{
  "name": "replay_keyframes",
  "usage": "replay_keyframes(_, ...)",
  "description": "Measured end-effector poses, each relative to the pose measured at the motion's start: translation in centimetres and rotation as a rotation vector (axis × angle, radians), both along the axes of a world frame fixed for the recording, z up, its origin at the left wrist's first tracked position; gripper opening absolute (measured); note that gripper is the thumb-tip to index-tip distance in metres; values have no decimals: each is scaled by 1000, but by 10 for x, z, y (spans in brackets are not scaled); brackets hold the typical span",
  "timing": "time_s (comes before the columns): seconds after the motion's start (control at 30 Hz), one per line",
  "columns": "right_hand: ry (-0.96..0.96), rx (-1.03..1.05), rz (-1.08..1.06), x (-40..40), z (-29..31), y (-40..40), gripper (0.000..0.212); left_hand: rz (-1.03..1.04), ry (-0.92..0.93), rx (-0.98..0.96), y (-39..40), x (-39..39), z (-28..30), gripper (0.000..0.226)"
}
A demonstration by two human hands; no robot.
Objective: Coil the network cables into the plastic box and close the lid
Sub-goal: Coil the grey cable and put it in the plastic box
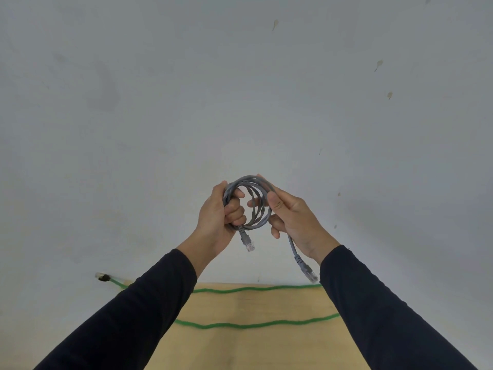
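At the far left, low in the view, a thin bright-green network cable point(241, 326) ends in a dark boot with a clear plug that is too small and blurred to read; from there the cable runs rightward and passes behind the left black sleeve point(128, 313). It reappears as two roughly parallel strands lying across a pale tan wooden tabletop point(248, 351), and both strands vanish again behind the right black sleeve point(384, 316), so how they join cannot be told. The tabletop itself is cut off by the bottom edge and largely covered by both forearms. No plastic box or lid shows anywhere in the view.

The left hand point(218, 217) is closed in a fist around the left side of a grey network cable point(253, 201) wound into a small coil of several loops; its curled fingers hide the part of the loops passing through the palm. One clear-plugged end hangs just below this hand. The coil is held up in front of a plain grey-white wall point(240, 89), between the two hands and well above the tabletop. The right hand point(293, 220) pinches the right side of the coil, thumb on the near face, fingertips behind and mostly hidden. The second tail drops along this wrist, its clear plug hanging beside the right sleeve.
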State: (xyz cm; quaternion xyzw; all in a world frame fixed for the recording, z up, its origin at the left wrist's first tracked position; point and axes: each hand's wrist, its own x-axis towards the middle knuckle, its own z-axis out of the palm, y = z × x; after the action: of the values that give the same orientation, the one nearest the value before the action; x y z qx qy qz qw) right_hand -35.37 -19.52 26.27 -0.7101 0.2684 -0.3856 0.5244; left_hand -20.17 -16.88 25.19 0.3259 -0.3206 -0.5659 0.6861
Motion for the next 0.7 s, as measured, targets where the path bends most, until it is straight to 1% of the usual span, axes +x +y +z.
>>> replay_keyframes(0.1,10,-16,-81,4,-1,-2,36,-8,-50,18,2,-3,-4,45)
replay_keyframes(0.17,15,-1,-85,4,-2,-4,37,-23,-70,26,4,-6,-7,47)
replay_keyframes(0.33,-13,127,137,-4,-3,-7,34,-26,-49,38,6,-2,-9,47)
replay_keyframes(0.47,-39,190,258,-4,-1,-8,41,-54,0,40,6,2,-9,44)
replay_keyframes(0.57,-100,267,226,1,-7,-9,49,-76,9,36,3,1,-12,45)
replay_keyframes(0.63,-128,292,187,4,-11,-9,45,-83,-24,41,1,1,-13,47)
replay_keyframes(0.7,-115,291,157,6,-13,-8,37,-93,-82,57,2,2,-14,51)
